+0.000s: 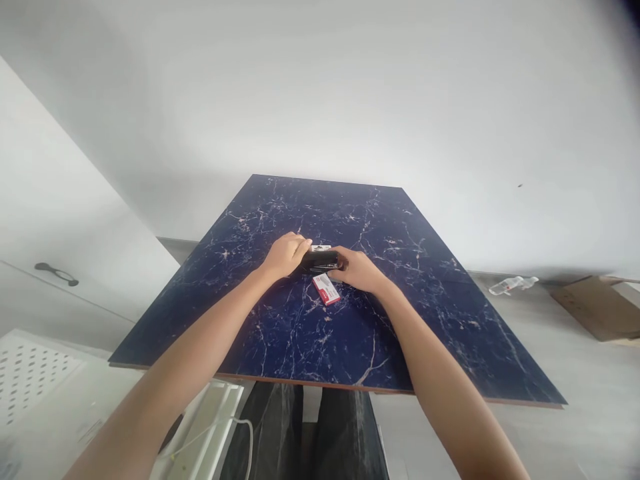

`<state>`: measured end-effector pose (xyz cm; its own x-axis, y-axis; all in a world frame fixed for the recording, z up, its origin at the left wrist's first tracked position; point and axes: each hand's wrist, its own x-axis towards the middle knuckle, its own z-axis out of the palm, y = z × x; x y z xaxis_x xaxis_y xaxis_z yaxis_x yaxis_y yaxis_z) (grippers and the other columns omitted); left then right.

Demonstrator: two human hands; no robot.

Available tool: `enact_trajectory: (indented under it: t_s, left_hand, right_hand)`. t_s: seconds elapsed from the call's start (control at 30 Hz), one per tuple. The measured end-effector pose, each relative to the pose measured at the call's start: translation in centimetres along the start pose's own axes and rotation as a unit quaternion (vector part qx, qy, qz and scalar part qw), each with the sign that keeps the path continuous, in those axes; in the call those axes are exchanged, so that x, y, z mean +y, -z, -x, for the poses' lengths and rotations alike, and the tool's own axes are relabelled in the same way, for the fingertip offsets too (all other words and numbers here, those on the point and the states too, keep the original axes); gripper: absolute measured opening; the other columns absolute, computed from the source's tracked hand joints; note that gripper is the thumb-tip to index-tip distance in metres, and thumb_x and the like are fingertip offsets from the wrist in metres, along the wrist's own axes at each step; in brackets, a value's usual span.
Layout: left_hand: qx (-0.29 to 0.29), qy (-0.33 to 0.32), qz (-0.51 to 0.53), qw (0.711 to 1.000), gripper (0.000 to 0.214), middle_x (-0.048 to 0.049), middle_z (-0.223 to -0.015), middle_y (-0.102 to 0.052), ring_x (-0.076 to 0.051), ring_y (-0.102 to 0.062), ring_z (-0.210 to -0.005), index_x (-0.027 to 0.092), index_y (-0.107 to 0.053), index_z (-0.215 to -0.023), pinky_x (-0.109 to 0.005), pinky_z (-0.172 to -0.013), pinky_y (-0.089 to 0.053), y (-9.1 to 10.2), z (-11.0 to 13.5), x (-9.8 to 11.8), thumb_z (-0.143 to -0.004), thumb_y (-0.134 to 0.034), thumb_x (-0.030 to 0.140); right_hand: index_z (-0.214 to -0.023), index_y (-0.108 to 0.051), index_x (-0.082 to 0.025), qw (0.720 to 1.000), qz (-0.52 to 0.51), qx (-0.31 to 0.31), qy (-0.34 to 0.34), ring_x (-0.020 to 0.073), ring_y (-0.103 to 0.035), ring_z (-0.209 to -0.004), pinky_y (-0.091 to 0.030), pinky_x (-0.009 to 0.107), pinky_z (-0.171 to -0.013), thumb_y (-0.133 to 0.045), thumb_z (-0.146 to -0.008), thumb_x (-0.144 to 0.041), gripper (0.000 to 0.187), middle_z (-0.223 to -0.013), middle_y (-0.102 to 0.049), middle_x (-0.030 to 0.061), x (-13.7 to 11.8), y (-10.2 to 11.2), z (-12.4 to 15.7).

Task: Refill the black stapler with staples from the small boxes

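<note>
Stapler on table, box just before it

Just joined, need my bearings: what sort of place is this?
Likely a sparse home or office room: bare white wall, a blue marbled table where the left hand and right hand grip a black object, a cardboard box and plastic bottle on the floor.

The table in front of me fills the middle of the frame. Its top is dark blue with white marble-like veins, and a thin brown edge runs along the near side at the bottom. Near its centre a small red-and-white box lies flat, turned on a diagonal. Just above it in the frame is a black object, low at the tabletop. A small white item peeks out behind it, too small to identify.
</note>
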<state>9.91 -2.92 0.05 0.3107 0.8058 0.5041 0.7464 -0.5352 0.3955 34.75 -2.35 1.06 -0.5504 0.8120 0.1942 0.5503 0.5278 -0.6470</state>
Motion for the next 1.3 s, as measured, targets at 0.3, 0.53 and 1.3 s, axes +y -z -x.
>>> enact_trajectory:
  t_s: [0.3, 0.53, 1.3]
  left_hand:
    - [-0.009, 0.035, -0.003, 0.999, 0.057, -0.0042, -0.064, -0.062, -0.02, -0.057, -0.071, 0.02, -0.063, -0.066, -0.036, -0.075, -0.044, -0.2, 0.0, 0.1, -0.105, -0.029, 0.043]
    - [-0.015, 0.038, -0.003, 0.999, 0.056, -0.0046, -0.068, -0.066, -0.021, -0.059, -0.073, 0.02, -0.067, -0.07, -0.035, -0.074, -0.043, -0.2, 0.0, 0.3, -0.105, -0.03, 0.041]
    - [-0.076, -0.044, 0.011, 0.996, 0.04, -0.0071, -0.101, -0.071, -0.024, -0.06, -0.095, 0.021, -0.07, -0.109, -0.041, -0.089, -0.046, -0.1, 0.3, 1.2, -0.101, -0.042, 0.049]
  right_hand:
    - [-0.096, -0.069, -0.025, 0.996, 0.043, -0.024, -0.078, 0.0205, -0.064, -0.078, -0.046, 0.031, -0.071, -0.071, -0.076, -0.032, 0.021, -0.089, -0.073, 0.0024, 2.0, 4.3, 1.2]
    - [-0.076, -0.056, -0.023, 0.995, 0.102, 0.001, -0.018, 0.015, -0.053, -0.061, -0.034, 0.027, -0.058, -0.065, -0.08, -0.034, 0.015, -0.067, -0.062, -0.0021, -1.9, 3.4, 1.8]
    - [-0.082, -0.063, -0.022, 0.993, -0.06, -0.079, -0.069, 0.0159, -0.06, -0.064, -0.044, 0.027, -0.06, -0.066, -0.074, -0.035, 0.016, -0.078, -0.07, -0.0002, 0.0, 4.5, 1.8]
